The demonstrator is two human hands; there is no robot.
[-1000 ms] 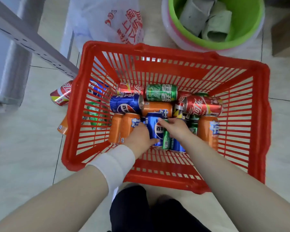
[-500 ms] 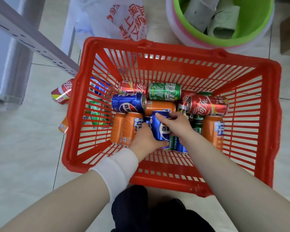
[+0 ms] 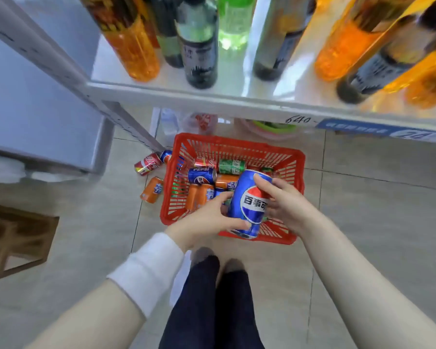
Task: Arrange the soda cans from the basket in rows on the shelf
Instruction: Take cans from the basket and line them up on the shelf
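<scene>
A blue Pepsi can [image 3: 249, 200] is lifted above the red basket [image 3: 298, 167], held between both hands. My left hand [image 3: 207, 222] grips its lower left side, thumb and fingers curled round it. My right hand [image 3: 285, 205] grips its upper right side. Several cans lie in the basket: a blue one [image 3: 201, 175], a green one [image 3: 231, 166] and orange ones [image 3: 199, 195]. The white shelf [image 3: 212, 96] runs across the top of the view above the basket.
Tall orange, dark and green bottles [image 3: 199, 46] stand on the shelf. A red can [image 3: 147, 163] and an orange can [image 3: 152, 189] lie on the floor left of the basket. A metal shelf post [image 3: 126, 122] slants down beside them. A wooden crate [image 3: 15, 238] sits at left.
Both hands have lifted the blue Pepsi can up out of the basket. The view has pulled back and up, so the shelf with bottles now shows.
</scene>
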